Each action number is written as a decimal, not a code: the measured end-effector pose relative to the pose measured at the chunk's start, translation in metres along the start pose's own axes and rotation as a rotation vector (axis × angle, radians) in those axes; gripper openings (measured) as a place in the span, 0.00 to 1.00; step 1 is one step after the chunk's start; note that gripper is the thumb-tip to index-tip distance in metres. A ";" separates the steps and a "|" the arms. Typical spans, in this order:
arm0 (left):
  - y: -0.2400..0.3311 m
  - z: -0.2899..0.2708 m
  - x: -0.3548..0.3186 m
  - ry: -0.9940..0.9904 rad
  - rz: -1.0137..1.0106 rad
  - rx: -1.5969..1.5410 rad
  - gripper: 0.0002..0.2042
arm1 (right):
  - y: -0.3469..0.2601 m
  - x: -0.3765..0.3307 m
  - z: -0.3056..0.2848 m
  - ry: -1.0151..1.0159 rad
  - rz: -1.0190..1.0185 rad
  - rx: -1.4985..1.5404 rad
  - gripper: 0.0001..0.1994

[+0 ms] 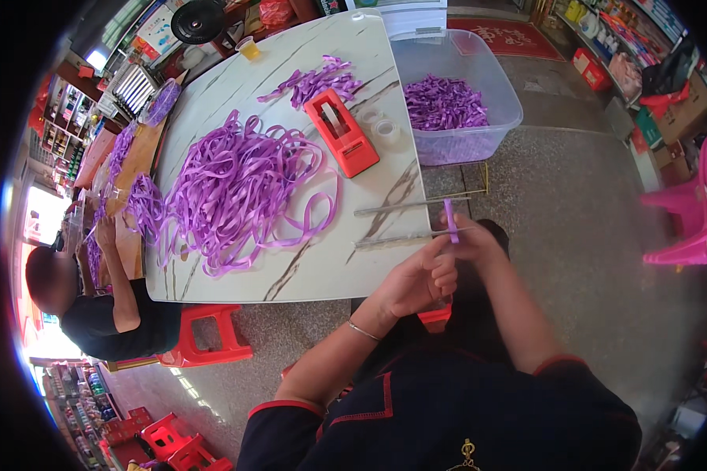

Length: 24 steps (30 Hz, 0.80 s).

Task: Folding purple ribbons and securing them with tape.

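Two thin metal rods (393, 209) lie side by side over the table's right edge, their ends jutting past it. A short purple ribbon (450, 218) stands across both rods near those ends. My left hand (423, 281), with a bracelet at its wrist, is closed, its thumb and forefinger at the ribbon's near end. From the other side my right hand (478, 240) pinches at that same end, its fingers partly hidden. On the table lies a large tangled pile of purple ribbon (236, 188). Beyond the rods stands a red tape dispenser (342, 135) with tape rolls (386, 129) beside it.
Short purple ribbon pieces (322, 82) lie at the table's far side. A clear plastic bin (507, 118) of purple pieces stands right of the marble-patterned table (283, 284). A co-worker (106, 314) handles ribbon at left. Pink stools (695, 212) stand far right.
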<state>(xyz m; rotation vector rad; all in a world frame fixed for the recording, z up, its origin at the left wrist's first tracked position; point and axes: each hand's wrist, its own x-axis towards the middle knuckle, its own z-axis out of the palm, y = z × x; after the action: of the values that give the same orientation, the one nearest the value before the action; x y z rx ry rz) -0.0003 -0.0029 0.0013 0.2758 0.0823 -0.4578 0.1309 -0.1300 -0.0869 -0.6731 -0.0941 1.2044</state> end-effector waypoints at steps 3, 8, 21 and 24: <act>0.000 0.004 0.006 -0.038 -0.036 -0.007 0.21 | 0.038 0.025 -0.031 -0.332 -0.061 0.362 0.10; 0.002 0.000 0.001 -0.019 -0.025 0.013 0.22 | 0.013 0.005 0.050 -0.947 0.485 0.829 0.14; -0.004 0.004 0.001 -0.018 0.015 -0.005 0.13 | -0.038 -0.020 0.046 0.223 0.099 -0.215 0.14; -0.004 0.008 -0.003 0.088 -0.014 0.063 0.16 | -0.039 -0.023 0.042 0.137 0.056 -0.209 0.12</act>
<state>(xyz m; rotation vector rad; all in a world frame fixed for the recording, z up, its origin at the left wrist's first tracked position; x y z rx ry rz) -0.0047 -0.0074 0.0079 0.3578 0.1563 -0.4630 0.1371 -0.1394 -0.0262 -0.9443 -0.0878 1.2090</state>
